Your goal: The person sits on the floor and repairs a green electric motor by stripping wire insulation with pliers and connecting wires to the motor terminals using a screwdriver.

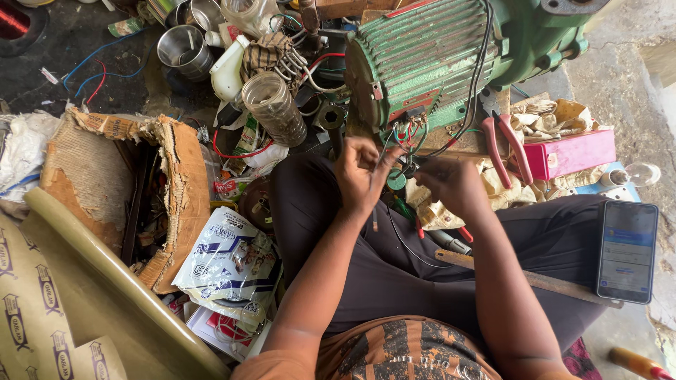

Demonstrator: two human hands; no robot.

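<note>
Just beyond the hands, a green ribbed electric motor (429, 60) lies on its side, red and black wires (407, 134) trailing from its terminal opening. Left hand (359, 176) pinches a thin wire between its fingertips; right hand (451, 184) is curled beside it, what it grips hidden. Left of the left hand lies a clear jar (273, 107), contents unclear, and farther off a torn cardboard box (165, 190) holding dark tools. Right of the right hand rest red-handled pliers (505, 144), a pink box (570, 153) and a phone (627, 250).
</note>
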